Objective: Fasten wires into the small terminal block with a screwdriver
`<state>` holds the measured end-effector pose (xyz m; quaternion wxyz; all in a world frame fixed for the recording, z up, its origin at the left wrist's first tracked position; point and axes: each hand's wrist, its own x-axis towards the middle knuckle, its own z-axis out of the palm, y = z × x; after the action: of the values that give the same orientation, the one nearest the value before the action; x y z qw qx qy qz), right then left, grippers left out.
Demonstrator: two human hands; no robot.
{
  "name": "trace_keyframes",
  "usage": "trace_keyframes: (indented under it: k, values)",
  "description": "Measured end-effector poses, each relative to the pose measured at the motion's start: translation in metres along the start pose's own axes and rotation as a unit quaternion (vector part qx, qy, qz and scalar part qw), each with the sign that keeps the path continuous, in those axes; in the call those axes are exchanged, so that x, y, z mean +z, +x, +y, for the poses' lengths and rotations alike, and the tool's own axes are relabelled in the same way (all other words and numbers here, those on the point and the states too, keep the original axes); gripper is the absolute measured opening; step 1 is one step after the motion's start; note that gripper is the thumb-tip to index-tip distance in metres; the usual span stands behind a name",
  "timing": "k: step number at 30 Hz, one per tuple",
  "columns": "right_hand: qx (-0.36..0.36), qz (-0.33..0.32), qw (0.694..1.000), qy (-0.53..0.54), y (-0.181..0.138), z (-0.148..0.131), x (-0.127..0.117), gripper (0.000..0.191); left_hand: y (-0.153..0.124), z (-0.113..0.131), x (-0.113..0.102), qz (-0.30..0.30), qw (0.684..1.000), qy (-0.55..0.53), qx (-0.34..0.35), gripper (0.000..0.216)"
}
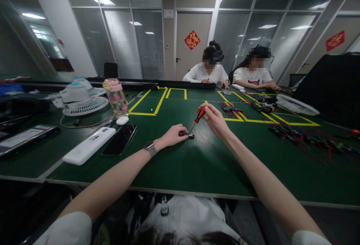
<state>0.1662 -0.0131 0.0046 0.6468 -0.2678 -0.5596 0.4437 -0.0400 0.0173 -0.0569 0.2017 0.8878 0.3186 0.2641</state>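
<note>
The right hand is holding one orange-and-black screwdriver, grip closed. At its seven o'clock, the left hand, grip pinched, is holding one small black part on the flat green table; two white-shirted people are sitting at one o'clock.

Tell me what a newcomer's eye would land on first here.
Probably the orange screwdriver in the right hand, slanting down to the small part held by the left hand on the table. Next, likely the red sign on the door straight ahead, then the pink bottle at left.
</note>
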Motion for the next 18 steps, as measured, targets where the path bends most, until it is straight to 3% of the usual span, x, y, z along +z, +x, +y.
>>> trace_keyframes:
  k: [5,10,18]
  values:
    - [0.005,-0.007,1.000,-0.010,-0.0013,-0.0027,0.0003,0.025,0.0003,-0.0023,0.0019,0.006,1.000,-0.004,0.004,0.015]
    - [0.026,-0.043,0.999,0.021,-0.0017,-0.0031,0.0015,0.036,-0.0001,-0.0015,0.0019,0.007,1.000,0.001,0.004,0.014]
    - [-0.023,-0.014,0.999,-0.027,0.0000,0.0050,0.0002,0.028,-0.0012,0.0030,-0.0010,0.001,1.000,0.000,0.001,0.013]
